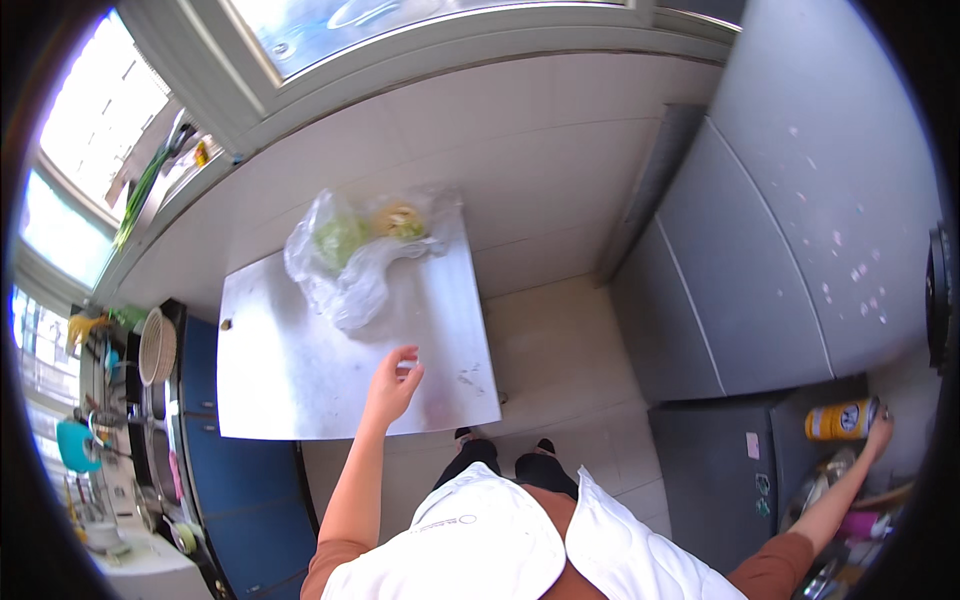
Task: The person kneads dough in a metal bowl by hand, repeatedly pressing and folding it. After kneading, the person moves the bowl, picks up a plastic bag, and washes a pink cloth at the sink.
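My left hand (397,382) hovers over the near part of a metal-topped table (300,375), fingers curled loosely with a gap between them and nothing held. Beyond it on the table lies a clear plastic bag (352,292) with something pale green inside. Beside that, a yellowish-green food item (401,221) sits in clear plastic. At the far right my right hand (881,431) is at the end of a yellow can (836,420), fingers round its end, above a low dark cabinet. The can lies on its side as seen here; its far surface is hidden.
A tall grey refrigerator (772,225) stands on the right, with a dark low cabinet (712,472) below it. Blue cupboards (247,472) and a counter with a wicker basket (157,346) run along the left. Green onions (142,195) lie on the windowsill.
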{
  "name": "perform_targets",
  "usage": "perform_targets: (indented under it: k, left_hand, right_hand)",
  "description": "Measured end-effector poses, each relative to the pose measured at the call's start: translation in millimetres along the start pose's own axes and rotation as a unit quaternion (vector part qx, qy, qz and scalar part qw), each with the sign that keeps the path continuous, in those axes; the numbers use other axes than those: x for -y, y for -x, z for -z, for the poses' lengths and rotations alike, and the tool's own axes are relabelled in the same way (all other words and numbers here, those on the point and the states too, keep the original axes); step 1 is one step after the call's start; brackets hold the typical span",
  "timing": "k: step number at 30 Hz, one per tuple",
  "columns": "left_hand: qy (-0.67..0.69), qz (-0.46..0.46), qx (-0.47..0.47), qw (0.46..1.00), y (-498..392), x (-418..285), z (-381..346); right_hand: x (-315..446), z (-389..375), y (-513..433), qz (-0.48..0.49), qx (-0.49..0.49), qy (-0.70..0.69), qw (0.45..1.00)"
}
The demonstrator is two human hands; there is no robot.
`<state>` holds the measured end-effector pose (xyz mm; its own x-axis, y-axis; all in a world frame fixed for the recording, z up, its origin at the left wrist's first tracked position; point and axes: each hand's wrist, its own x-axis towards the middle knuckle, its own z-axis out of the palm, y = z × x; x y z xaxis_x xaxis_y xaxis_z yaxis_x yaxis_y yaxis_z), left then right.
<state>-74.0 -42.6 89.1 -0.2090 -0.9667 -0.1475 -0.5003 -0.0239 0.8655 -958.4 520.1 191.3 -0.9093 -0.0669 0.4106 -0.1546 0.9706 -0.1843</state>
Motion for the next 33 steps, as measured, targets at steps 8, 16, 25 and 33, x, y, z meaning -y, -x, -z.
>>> perform_targets:
  k: [8, 16, 25, 33]
  left_hand:
    - [-0.249, -0.274, -0.319, 0.872, -119, -41, 108]
    - [-0.295, -0.182, -0.087, 0.934, -224, 11, 149]
    - [-0.023, -0.107, -0.054, 0.993, -162, 85, 156]
    - [0.257, 0.146, -0.146, 0.944, -203, 84, 166]
  right_hand:
    - [239, 2, 277, 0.158, -0.070, -0.301, 0.938]
    - [611, 0, 492, 0.266, 0.397, -0.436, 0.763]
    - [892, -86, 589, 0.457, 0.359, -0.315, 0.751]
    - [958, -23, 652, 0.451, 0.688, -0.167, 0.543]
